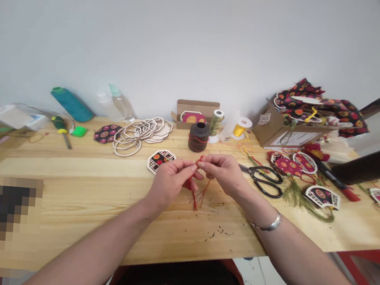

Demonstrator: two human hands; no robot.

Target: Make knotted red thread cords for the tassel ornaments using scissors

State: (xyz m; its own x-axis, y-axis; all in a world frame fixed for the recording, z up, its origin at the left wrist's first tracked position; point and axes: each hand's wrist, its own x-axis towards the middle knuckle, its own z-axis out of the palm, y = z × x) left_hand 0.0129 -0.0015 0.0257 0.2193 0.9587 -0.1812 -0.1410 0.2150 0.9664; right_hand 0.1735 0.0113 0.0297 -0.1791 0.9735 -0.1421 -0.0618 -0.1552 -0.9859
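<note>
Red cord (195, 201) hangs in loose strands below my fingers, above the wooden table. My left hand (175, 179) pinches it between thumb and forefinger, the other fingers curled. My right hand (222, 172) meets it there, its thumb and forefinger also closed on the cord; a small loop of cord shows at the fingertips. Just behind my left hand lies an octagonal ornament (159, 159) with a pale frame and dark flowered cloth, partly covered by the hand. Black-handled scissors (267, 181) rest to the right of my right hand, their blades partly hidden by the wrist.
A dark spool (198, 139) stands behind my hands, near green thread (216, 123) and yellow thread (242, 128). Pale wooden frames (134, 134) overlap at the left. On the right are a cardboard box (276, 127) heaped with cloth and a fan-shaped ornament (322, 197). Dark scraps litter the table (103, 201).
</note>
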